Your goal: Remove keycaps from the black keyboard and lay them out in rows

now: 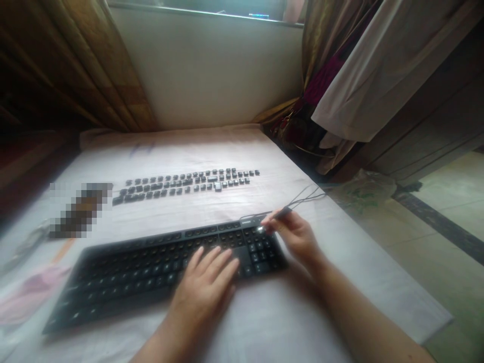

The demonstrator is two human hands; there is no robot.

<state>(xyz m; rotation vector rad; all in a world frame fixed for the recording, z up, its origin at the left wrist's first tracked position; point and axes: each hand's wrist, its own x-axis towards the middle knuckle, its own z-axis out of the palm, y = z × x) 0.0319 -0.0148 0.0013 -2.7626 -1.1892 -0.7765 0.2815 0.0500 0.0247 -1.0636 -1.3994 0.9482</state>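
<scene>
A black keyboard [132,275] lies across the white cloth-covered table [264,171]; many of its keycaps are off. My left hand [206,285] rests flat on the keyboard's middle, fingers stretched out. My right hand [297,234] hovers over the keyboard's right end, fingers pinched on a thin wire key puller [298,204] whose prongs stick out to the upper right. A pale spot shows at the key under its fingertips. Several removed black keycaps [185,184] lie in rows farther back on the table.
A blurred-out object [81,209] sits at the left, with a pink cloth [30,292] and small tools near the left edge. Curtains [340,75] hang at both sides of a white wall. The table's right edge drops to a tiled floor [446,242].
</scene>
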